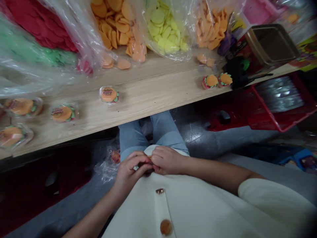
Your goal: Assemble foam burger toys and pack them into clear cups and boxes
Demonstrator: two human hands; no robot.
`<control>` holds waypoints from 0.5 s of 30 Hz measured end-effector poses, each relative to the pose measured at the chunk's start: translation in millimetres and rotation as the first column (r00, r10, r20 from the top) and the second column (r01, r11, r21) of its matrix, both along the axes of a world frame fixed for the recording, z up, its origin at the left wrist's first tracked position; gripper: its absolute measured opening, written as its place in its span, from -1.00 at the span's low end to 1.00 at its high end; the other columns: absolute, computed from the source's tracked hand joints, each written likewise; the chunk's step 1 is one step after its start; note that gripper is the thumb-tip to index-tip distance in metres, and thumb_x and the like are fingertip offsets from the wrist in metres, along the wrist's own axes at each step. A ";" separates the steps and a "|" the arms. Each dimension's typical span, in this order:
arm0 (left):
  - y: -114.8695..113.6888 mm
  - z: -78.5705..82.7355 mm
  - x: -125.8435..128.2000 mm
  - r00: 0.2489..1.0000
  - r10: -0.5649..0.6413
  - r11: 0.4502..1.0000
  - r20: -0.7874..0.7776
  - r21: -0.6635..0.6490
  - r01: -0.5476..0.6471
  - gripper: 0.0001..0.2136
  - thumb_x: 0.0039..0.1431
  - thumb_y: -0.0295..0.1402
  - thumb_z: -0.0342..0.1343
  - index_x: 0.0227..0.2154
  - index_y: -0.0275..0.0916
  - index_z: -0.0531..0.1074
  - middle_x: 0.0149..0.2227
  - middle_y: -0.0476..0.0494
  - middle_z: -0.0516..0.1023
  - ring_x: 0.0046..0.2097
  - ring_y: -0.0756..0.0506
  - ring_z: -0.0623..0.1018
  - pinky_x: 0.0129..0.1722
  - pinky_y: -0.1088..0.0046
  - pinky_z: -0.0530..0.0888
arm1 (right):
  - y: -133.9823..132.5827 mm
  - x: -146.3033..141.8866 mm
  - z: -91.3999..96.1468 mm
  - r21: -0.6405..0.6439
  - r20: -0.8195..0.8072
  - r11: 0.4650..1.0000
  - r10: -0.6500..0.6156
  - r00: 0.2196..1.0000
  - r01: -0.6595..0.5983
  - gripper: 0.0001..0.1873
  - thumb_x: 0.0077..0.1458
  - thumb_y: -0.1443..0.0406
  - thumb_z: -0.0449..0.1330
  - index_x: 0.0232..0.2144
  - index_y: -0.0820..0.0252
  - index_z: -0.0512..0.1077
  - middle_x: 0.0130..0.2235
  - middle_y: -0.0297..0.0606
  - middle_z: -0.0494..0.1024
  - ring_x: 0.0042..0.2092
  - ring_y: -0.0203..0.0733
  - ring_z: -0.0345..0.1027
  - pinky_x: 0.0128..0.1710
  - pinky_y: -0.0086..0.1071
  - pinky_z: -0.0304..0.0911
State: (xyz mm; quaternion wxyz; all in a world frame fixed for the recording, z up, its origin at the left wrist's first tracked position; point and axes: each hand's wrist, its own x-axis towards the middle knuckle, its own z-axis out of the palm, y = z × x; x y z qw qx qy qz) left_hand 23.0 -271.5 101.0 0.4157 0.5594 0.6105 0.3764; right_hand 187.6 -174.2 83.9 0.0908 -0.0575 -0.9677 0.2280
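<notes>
My left hand (130, 171) and my right hand (165, 160) meet above my lap, fingers curled together. Between them shows a small orange piece (149, 157), probably a burger-shaped gummy, mostly hidden by my fingers. Several burger-shaped gummies in clear wrappers lie on the pale wooden tabletop (138, 100), the nearest wrapped one (109, 95) straight ahead of my hands. Two unwrapped burger gummies (216, 80) sit further right. Crumpled clear plastic (108, 167) with an orange piece inside lies beside my left hand.
Clear bags of red, green, orange and yellow gummy pieces (165, 28) line the table's far side. A black object and a metal tray (271, 44) stand at the right. A red crate (279, 99) sits on the grey floor below.
</notes>
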 end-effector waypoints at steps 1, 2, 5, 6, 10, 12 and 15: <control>-0.1 0.1 0.9 1.000 -0.006 1.000 0.003 0.003 0.005 -0.92 -0.01 -0.43 0.18 -0.40 -0.20 0.44 -0.38 -0.06 0.47 -0.31 -0.01 0.47 -0.31 0.51 0.40 | 0.5 -0.4 -1.5 -0.004 -0.009 1.000 0.018 1.000 -0.018 -0.81 0.07 0.31 -0.05 -0.54 0.20 0.27 -0.50 -0.26 0.34 -0.38 -0.22 0.17 -0.35 -0.37 0.15; -0.2 0.6 1.5 1.000 -0.011 1.000 0.008 -0.002 0.011 -0.94 -0.01 -0.43 0.18 -0.41 -0.21 0.45 -0.39 -0.06 0.47 -0.32 -0.01 0.47 -0.31 0.51 0.41 | 0.6 -0.5 -2.8 -0.010 -0.015 0.999 0.034 0.999 -0.034 -0.80 0.07 0.31 -0.05 -0.55 0.19 0.26 -0.51 -0.27 0.34 -0.39 -0.23 0.16 -0.35 -0.37 0.15; -1.1 3.4 2.9 0.999 -0.005 0.999 0.032 -0.051 0.007 -0.96 0.00 -0.42 0.17 -0.43 -0.21 0.46 -0.40 -0.07 0.48 -0.33 -0.01 0.47 -0.31 0.49 0.40 | -0.6 0.0 -5.1 -0.032 -0.029 0.998 0.060 0.998 -0.061 -0.81 0.05 0.33 -0.04 -0.56 0.19 0.25 -0.52 -0.28 0.34 -0.40 -0.24 0.15 -0.35 -0.38 0.15; -1.3 4.2 3.3 0.999 0.004 0.997 0.045 -0.072 -0.001 -0.97 0.00 -0.41 0.17 -0.43 -0.21 0.46 -0.40 -0.07 0.48 -0.33 -0.02 0.47 -0.31 0.48 0.40 | -1.2 0.3 -5.4 -0.046 -0.041 0.997 0.056 0.998 -0.058 -0.82 0.04 0.33 -0.04 -0.57 0.18 0.24 -0.53 -0.28 0.33 -0.41 -0.24 0.15 -0.35 -0.38 0.15; 0.7 2.3 3.0 0.989 0.094 0.984 0.117 -0.162 -0.075 -0.96 -0.05 -0.39 0.21 -0.48 -0.20 0.48 -0.40 -0.08 0.49 -0.32 -0.03 0.47 -0.30 0.47 0.39 | 1.3 0.0 -6.0 -0.193 -0.095 0.981 0.002 0.995 -0.020 -0.84 0.03 0.34 -0.03 -0.56 0.19 0.23 -0.52 -0.28 0.32 -0.41 -0.25 0.13 -0.35 -0.39 0.16; 4.9 -2.4 1.0 0.960 0.201 0.960 0.196 -0.234 -0.153 -0.94 -0.08 -0.38 0.23 -0.50 -0.21 0.48 -0.40 -0.07 0.49 -0.31 -0.03 0.47 -0.28 0.48 0.38 | 7.1 -2.3 -6.5 -0.326 -0.064 0.945 -0.067 0.996 0.043 -0.84 0.08 0.32 -0.03 -0.53 0.19 0.23 -0.48 -0.28 0.32 -0.38 -0.26 0.15 -0.32 -0.38 0.17; 18.3 -9.1 -2.2 0.763 0.485 0.858 0.428 -0.400 -0.321 -0.91 -0.05 -0.35 0.21 -0.47 -0.22 0.43 -0.39 -0.04 0.49 -0.34 0.00 0.47 -0.31 0.50 0.38 | 19.3 -9.5 -8.0 -0.557 0.031 0.770 -0.355 0.934 0.312 -0.81 0.13 0.20 0.01 -0.44 0.19 0.25 -0.40 -0.29 0.32 -0.32 -0.27 0.19 -0.28 -0.37 0.19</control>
